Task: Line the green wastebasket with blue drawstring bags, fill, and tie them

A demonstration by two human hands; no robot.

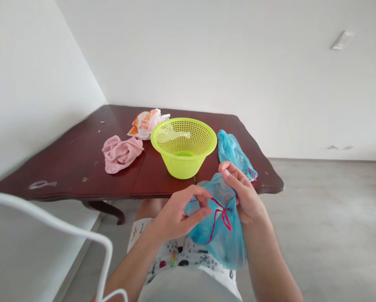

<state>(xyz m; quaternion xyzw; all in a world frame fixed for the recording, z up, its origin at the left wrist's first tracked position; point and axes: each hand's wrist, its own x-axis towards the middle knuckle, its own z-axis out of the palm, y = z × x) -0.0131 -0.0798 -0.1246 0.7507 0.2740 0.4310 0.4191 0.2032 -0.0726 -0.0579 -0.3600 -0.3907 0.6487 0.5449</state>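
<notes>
A blue see-through mesh drawstring bag (230, 245) hangs above my lap between both hands. Its red drawstring (226, 218) is tied in a bow on the side facing me. My right hand (243, 195) pinches the bag's upper edge between thumb and fingers. With curled fingers, my left hand (188, 212) grips the bag's left side, its index fingertip at the red drawstring. The thumb and index finger of that hand are slightly apart, and its other fingers are partly hidden. Beyond the hands, a yellow-green plastic basket (184, 165) stands upright on the table.
A second blue mesh bag (233, 151) with a red cord lies right of the basket on the dark wooden table (163, 186). Left of the basket are a pink cloth (122, 154) and a crumpled white-and-orange plastic bag (147, 123). A white curved tube (81, 233) crosses the lower left.
</notes>
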